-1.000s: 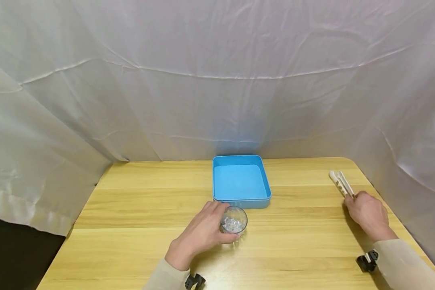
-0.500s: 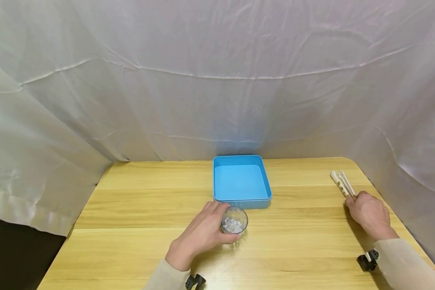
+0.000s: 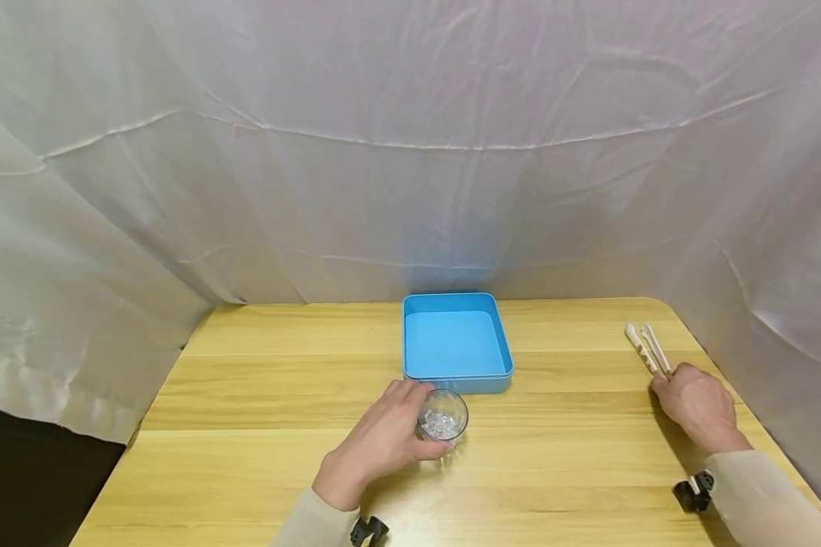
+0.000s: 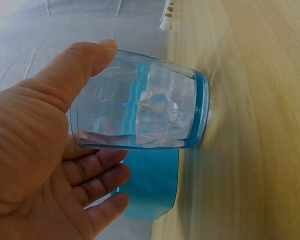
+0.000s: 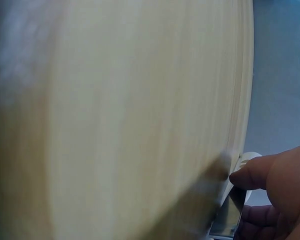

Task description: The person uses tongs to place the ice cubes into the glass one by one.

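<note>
My left hand [image 3: 379, 441] holds a clear drinking glass [image 3: 454, 431] upright on the table, thumb on the near side and fingers round the far side. Clear ice-like cubes [image 4: 167, 107] fill its lower part in the left wrist view. Over at the right edge, my right hand [image 3: 698, 404] grips a pair of tongs [image 3: 641, 349]. Their white, brown-spotted tips point away from me and stand slightly apart with nothing between them. In the right wrist view, my thumb and curled fingers pinch the shiny metal part [image 5: 229, 215] of the tongs low over the table.
Just behind the glass stands a square blue tray [image 3: 458, 385] with low walls and a bare floor. The wooden table [image 3: 260, 403] meets a pale grey curtain [image 3: 356, 190] at the back and sides. A black strap mount [image 3: 693, 492] sits on each wrist.
The tips of the tongs have shifted slightly to the right. My left hand and the glass have stayed in place.
</note>
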{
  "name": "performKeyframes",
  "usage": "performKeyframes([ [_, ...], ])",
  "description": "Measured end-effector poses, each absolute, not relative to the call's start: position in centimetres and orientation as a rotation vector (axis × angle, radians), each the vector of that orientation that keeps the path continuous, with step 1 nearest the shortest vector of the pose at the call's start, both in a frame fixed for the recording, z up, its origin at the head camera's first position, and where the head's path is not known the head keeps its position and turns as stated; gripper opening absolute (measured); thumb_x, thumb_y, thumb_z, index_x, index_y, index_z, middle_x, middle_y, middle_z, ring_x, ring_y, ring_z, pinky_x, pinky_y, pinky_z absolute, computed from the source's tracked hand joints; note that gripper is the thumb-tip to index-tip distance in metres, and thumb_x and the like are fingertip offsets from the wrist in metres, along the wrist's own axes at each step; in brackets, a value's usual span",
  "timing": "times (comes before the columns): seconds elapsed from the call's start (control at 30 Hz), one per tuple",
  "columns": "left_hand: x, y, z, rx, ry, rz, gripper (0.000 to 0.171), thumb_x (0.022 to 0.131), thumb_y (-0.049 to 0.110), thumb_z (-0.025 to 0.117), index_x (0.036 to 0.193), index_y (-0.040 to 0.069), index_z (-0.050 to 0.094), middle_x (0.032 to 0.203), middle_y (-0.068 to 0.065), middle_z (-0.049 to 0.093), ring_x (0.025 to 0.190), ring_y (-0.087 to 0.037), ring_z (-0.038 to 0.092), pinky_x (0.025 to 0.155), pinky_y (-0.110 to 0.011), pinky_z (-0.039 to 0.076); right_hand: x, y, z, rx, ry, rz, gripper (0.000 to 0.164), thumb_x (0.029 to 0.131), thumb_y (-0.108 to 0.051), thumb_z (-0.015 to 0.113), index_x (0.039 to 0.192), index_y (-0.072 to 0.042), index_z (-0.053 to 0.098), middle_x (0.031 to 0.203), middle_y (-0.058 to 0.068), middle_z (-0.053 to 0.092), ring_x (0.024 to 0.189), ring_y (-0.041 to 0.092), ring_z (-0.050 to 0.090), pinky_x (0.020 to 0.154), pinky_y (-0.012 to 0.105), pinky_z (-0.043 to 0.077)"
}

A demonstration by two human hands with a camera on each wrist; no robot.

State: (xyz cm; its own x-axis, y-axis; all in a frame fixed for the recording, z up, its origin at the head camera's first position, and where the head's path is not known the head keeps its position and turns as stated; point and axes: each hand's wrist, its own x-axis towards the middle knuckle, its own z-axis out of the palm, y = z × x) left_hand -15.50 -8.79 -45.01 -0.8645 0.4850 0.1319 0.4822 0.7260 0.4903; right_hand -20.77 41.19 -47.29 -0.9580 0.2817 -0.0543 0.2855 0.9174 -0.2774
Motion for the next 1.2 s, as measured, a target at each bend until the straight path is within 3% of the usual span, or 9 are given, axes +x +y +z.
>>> performKeyframes([
  [0.6,-15.0,-8.7,-45.3,0.817,2.916,0.836,0.082,0.083,0.051,0.087,0.145,0.008,0.056,0.135,-0.003,0.063,0.117,-0.018,0.055,0.097,-0.036,0.056,-20.5,41.0,-47.5,0.448,3.048,-0.446,0.043,0.102,-0.034,0.049,0.080,0.003,0.057,0.073,0.023,0.059,0.064,0.037,0.058,0.050,0.049,0.044],
  [0.87,-15.1,-9.0,-45.3,0.781,2.923,0.858,0.079,0.083,0.050,0.087,0.144,0.008,0.057,0.136,-0.003,0.063,0.120,-0.018,0.056,0.100,-0.038,0.055,-20.7,40.5,-47.2,0.403,3.090,-0.431,0.046,0.099,-0.036,0.055,0.080,0.006,0.053,0.071,0.024,0.057,0.064,0.039,0.059,0.053,0.052,0.047],
  [1.07,-15.0,-9.0,-45.7,0.744,2.927,0.861,0.082,0.083,0.050,0.087,0.146,0.010,0.054,0.137,-0.003,0.062,0.122,-0.019,0.056,0.100,-0.038,0.056,-19.5,38.5,-46.9,0.262,3.285,-0.388,0.047,0.098,-0.029,0.062,0.087,0.015,0.051,0.078,0.031,0.050,0.076,0.050,0.052,0.065,0.057,0.042],
  [1.2,-14.6,-9.3,-45.8,0.668,2.932,0.913,0.094,0.081,0.050,0.089,0.153,0.006,0.047,0.143,-0.008,0.060,0.130,-0.024,0.055,0.105,-0.044,0.055,-19.0,35.7,-46.1,0.206,3.341,-0.493,0.045,0.096,-0.024,0.061,0.103,0.020,0.056,0.089,0.033,0.052,0.082,0.050,0.050,0.066,0.057,0.041],
])
